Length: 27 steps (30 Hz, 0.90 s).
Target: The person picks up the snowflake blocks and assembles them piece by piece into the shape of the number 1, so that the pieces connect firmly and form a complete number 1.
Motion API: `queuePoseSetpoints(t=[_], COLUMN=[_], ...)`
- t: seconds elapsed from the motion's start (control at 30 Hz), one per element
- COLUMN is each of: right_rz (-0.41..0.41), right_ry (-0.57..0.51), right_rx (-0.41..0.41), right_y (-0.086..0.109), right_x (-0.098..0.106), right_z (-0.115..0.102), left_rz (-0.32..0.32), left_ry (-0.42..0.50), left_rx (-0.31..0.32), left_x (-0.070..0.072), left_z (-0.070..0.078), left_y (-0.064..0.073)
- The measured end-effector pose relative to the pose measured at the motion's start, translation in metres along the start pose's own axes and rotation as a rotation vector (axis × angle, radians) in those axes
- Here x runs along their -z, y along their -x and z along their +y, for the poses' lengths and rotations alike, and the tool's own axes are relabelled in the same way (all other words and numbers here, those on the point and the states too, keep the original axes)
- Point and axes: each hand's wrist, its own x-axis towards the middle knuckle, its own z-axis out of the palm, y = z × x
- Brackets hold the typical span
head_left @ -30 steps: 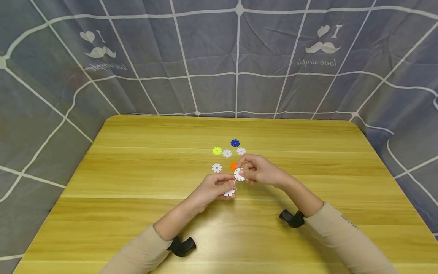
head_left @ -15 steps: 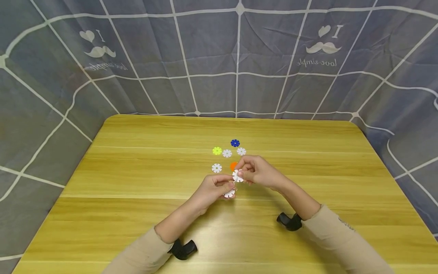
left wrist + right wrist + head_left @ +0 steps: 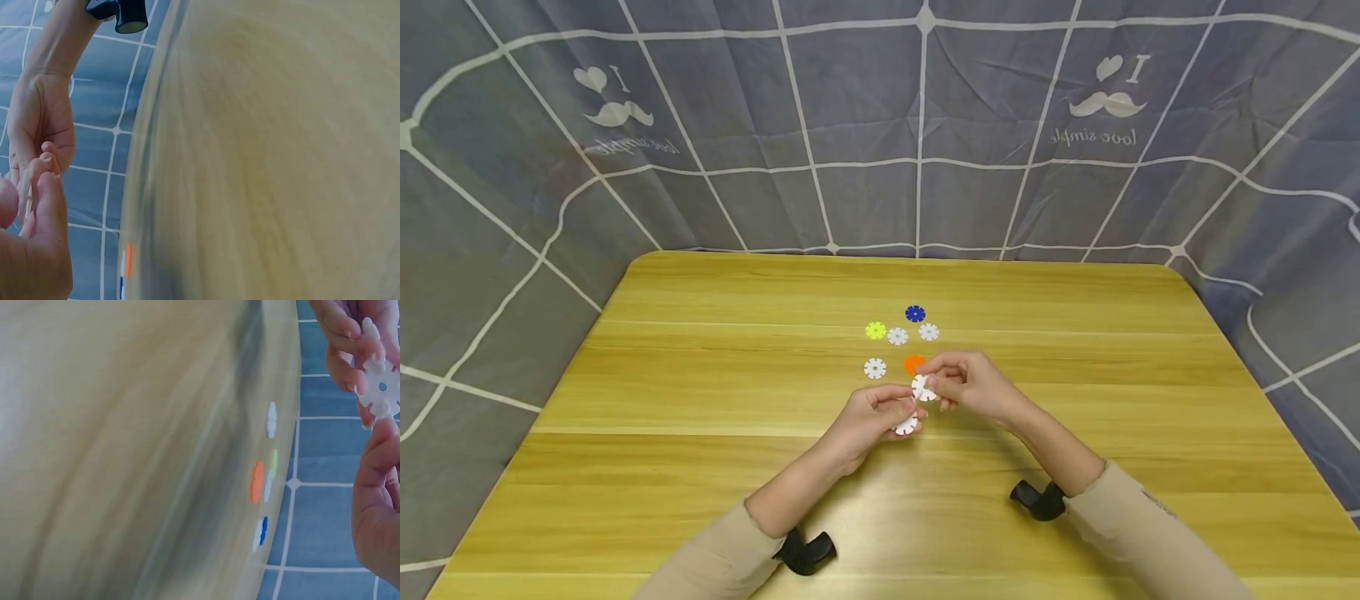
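Two white notched plastic discs (image 3: 907, 427) (image 3: 919, 389): my left hand (image 3: 872, 417) pinches one, right hand (image 3: 973, 385) the other, seemingly joining; next needs careful alignment.

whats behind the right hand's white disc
In the head view, the orange disc shows just beyond the white disc; whatever that disc and the right hand cover is hidden.

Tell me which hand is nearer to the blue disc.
Right. The right hand is on the near side of the blue disc, toward its right; the left hand is farther off on that side, mostly toward its left.
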Motion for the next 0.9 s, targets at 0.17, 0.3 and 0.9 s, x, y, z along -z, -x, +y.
queuePoseSetpoints(t=[0.17,0.3,0.9], right_rz=[-0.063,-0.106,-0.173], right_ry=[-0.057,-0.101,-0.044], right_rx=[0.001,0.007,0.024], right_y=[0.006,0.008,0.002], right_x=[0.003,0.006,0.001], right_z=[0.008,0.011,0.012], left_rz=[-0.016,-0.013,-0.016], left_ry=[0.016,0.027,0.095], left_rx=[0.027,0.042,0.091], left_x=[0.0,0.001,0.007], left_z=[-0.005,-0.006,0.001], left_y=[-0.001,-0.002,-0.001])
